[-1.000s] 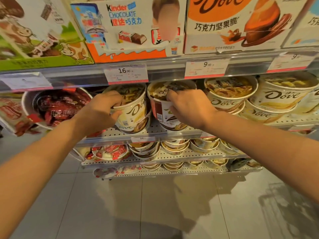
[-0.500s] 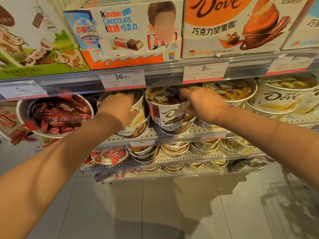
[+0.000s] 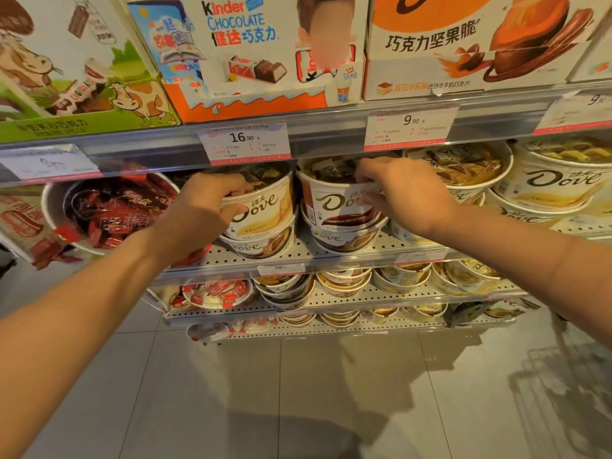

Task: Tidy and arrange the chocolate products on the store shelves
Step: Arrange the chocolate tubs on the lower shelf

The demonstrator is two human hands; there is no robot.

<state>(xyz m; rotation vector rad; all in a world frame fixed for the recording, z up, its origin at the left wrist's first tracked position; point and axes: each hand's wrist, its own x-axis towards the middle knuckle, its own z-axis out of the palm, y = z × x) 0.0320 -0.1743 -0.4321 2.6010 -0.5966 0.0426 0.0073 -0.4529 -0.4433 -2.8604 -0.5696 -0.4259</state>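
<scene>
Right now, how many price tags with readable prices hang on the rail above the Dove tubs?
2: the 16.90 tag beneath the Kinder box, and the 9.90 tag beneath the orange Dove box. Others are blurred or cut off.

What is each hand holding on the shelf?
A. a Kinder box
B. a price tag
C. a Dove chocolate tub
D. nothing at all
C: the left hand grips the yellow Dove tub by its rim, and the right hand grips the brown Dove tub beside it.

Pale grey floor tiles (image 3: 231, 392) fill the lower frame, shadowed at centre, below white perforated metal shelves (image 3: 331, 250) across the middle.
</scene>
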